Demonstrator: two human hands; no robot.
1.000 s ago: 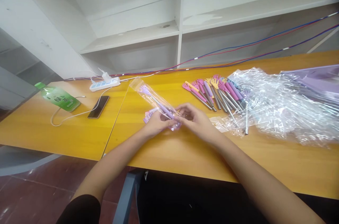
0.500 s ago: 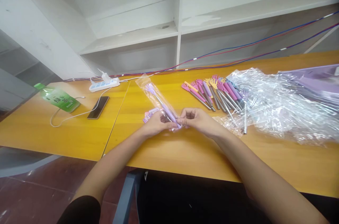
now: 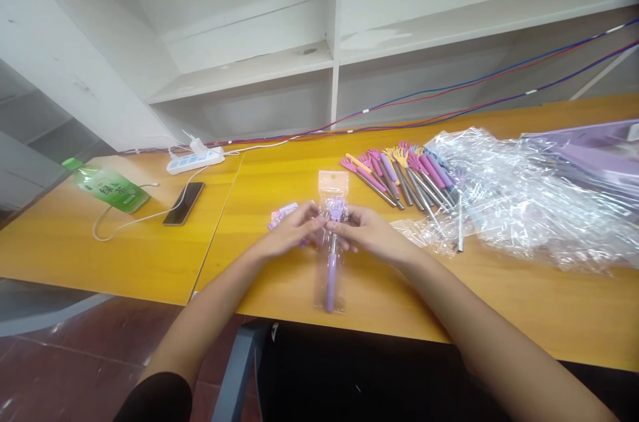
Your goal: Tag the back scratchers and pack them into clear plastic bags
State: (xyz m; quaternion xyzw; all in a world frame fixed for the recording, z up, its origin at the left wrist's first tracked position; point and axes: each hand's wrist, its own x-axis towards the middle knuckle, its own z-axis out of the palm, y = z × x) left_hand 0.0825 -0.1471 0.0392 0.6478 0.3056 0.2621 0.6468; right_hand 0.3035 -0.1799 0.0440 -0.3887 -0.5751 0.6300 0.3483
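A purple back scratcher (image 3: 331,279) with a metal shaft lies inside a clear plastic bag (image 3: 333,181), its hand-shaped head pointing away from me. My right hand (image 3: 367,230) grips the bagged scratcher just below the head, thumb on top and fingers beneath. On the other side, my left hand (image 3: 298,229) is closed at the bag's left edge, thumb and fingers together near the scratcher's head; its fingertips are slightly blurred. Small pink and purple printed cards (image 3: 283,214) lie on the table behind my left hand, partly covered by it.
Several loose back scratchers (image 3: 394,176) in pink, yellow, purple and blue lie to the right. Beside them spreads a heap of clear plastic bags (image 3: 529,209), with a purple bin (image 3: 589,149) behind. Leftward are a phone (image 3: 184,203), a green bottle (image 3: 110,188) and a power strip (image 3: 196,160).
The bagged back scratcher has swung from slanting to nearly straight and come closer to me. Both hands have shifted from its handle end to near its head.
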